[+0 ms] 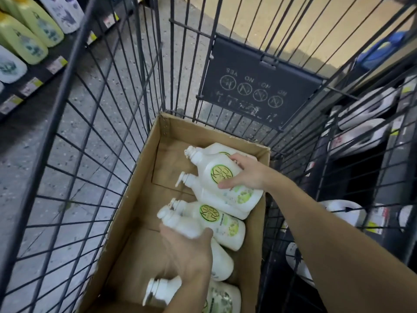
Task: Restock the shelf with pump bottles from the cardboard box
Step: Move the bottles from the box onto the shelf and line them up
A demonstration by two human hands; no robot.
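An open cardboard box (140,177) sits inside a wire cart and holds several white pump bottles with green round labels, lying on their sides. My right hand (248,172) grips the farthest bottle (214,166) around its body. My left hand (187,249) is closed around the shoulder of a nearer bottle (178,222), with the pump head pointing up and left. Another bottle (225,224) lies between the two, one more (212,197) rests under the far bottle, and one (162,290) lies at the near end of the box.
The black wire cart (94,123) surrounds the box on all sides, with a dark warning plate (259,86) on its far wall. Shelves with yellow-green and white bottles (29,32) stand at the upper left. White jugs (365,109) fill shelves to the right.
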